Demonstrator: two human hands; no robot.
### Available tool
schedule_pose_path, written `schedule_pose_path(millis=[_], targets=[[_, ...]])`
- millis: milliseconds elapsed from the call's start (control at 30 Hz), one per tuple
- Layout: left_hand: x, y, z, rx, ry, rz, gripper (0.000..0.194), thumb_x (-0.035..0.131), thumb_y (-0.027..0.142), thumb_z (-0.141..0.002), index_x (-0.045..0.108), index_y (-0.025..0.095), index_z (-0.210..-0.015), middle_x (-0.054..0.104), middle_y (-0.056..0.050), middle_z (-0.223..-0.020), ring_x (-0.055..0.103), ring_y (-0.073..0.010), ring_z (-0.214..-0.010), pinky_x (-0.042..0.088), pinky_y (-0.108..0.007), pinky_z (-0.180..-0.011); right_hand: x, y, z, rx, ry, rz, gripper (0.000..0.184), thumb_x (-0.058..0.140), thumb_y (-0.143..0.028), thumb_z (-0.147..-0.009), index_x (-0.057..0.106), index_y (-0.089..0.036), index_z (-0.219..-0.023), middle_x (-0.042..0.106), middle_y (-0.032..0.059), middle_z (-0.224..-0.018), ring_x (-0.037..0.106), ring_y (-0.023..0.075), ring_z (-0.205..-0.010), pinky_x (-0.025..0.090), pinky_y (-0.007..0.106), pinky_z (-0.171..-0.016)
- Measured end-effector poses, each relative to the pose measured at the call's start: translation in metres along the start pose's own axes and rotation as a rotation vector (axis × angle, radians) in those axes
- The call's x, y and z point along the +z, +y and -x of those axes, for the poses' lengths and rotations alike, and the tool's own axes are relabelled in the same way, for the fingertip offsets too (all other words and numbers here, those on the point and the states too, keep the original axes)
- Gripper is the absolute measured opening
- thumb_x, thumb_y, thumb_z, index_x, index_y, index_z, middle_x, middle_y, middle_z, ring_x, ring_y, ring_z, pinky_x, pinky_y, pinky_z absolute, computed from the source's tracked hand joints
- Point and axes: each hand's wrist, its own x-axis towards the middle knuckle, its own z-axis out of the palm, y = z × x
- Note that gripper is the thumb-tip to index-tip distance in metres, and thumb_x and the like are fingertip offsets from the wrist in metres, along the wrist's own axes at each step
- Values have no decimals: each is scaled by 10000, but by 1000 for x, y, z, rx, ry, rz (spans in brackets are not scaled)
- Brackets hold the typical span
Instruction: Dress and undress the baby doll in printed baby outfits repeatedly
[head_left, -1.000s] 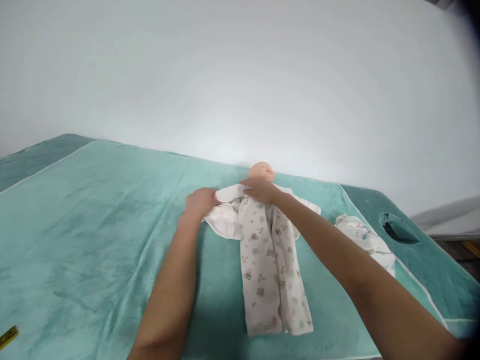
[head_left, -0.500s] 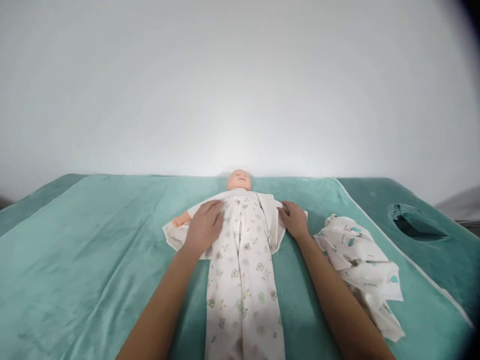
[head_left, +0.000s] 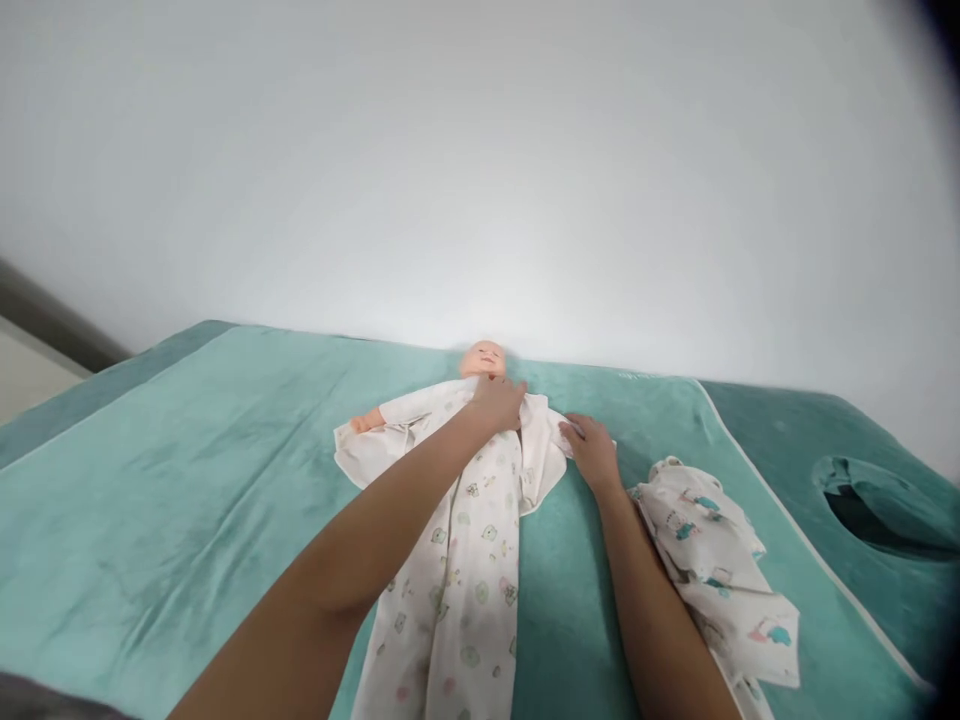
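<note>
Left hand [head_left: 501, 402] on white cloth top [head_left: 538, 455], grip unclear, bald pink plastic doll [head_left: 484, 357] head just beyond; right hand [head_left: 592, 450] pinches white cloth sleeve [head_left: 554, 420], likely steadying it.

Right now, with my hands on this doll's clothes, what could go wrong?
Tugging the white sleeve by the right hand might snag an arm of the doll, since no doll hand shows there. The left hand, near the neck, might shift the doll if it pulls. The right forearm could drag the printed cloth beside it.
</note>
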Motion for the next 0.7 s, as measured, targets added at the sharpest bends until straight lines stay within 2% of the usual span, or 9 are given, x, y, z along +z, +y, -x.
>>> schedule_pose_path(millis=[133,233,333,433,533,700], targets=[[-5,-13,9,-41,-55,-24,700,723,341,-772,495,205,-1420,579,-207,-1361,512,-355,-1266,409,-475,-989,-4,-4,0,128,73,-44,415,430,-509,-933,722,-214,-945,755,103,-952,656,282,-866,463,395,-786],[3,-13,9,-83,-87,-47,565,706,287,-787,586,172,-1326,571,-233,-1348,511,-386,-1242,414,-526,-973,-7,-13,3,199,157,-87,446,416,-528,-917,701,-185,-927,749,128,-916,643,271,-830,442,372,-752],[15,6,4,-87,-74,-59,442,621,212,-852,622,165,-1291,590,-218,-1329,526,-373,-1215,352,-593,-1029,-8,-21,5,223,175,-134,472,404,-553,-905,683,-173,-894,738,130,-892,625,256,-806,425,354,-734],[19,31,3,-79,-29,-64,396,452,146,-939,624,130,-1295,620,-214,-1283,534,-364,-1208,274,-645,-1072,-7,-23,5,229,174,-146,494,401,-578,-898,673,-166,-872,725,127,-870,603,249,-798,413,352,-734],[12,39,9,-84,4,-69,426,363,77,-945,623,92,-1282,631,-228,-1243,549,-370,-1179,292,-661,-1044,-5,-18,3,260,203,-180,465,432,-571,-886,660,-166,-864,714,118,-859,583,240,-792,406,356,-753],[-11,19,28,-63,57,-73,369,388,83,-950,615,104,-1241,626,-211,-1208,579,-325,-1127,386,-571,-994,-2,-8,-1,351,311,-261,416,425,-544,-877,612,-173,-871,690,113,-859,573,235,-806,406,351,-763]])
